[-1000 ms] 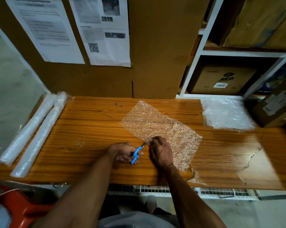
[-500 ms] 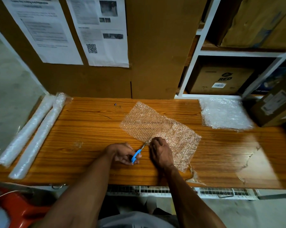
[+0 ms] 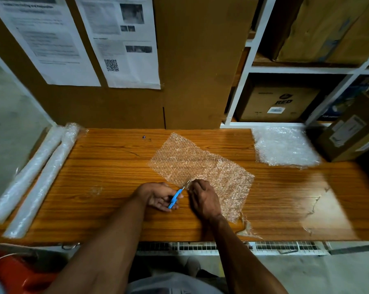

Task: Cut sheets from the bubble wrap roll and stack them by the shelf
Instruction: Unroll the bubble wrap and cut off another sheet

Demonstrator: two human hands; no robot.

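Scissors at the near edge of a bubble wrap sheet

The left hand (image 3: 160, 197) curled its fingers (image 3: 168, 206) around blue plastic-handled scissors (image 3: 176, 197), thin blades meeting the dimpled, translucent bubble wrap sheet (image 3: 200, 164), which the right hand (image 3: 204, 199) pinned, knuckles bent, to the glossy wood-grain desk (image 3: 115, 166). Two wrapped rolls (image 3: 37, 175) lay far left; a crinkled stack of cut sheets (image 3: 285, 147) sat by the white shelf (image 3: 241, 92).

Two bubble wrap rolls (image 3: 33, 177), one loose sheet (image 3: 200, 166), one stack of sheets (image 3: 285, 147), one pair of scissors (image 3: 176, 197), two posted papers (image 3: 119, 39)
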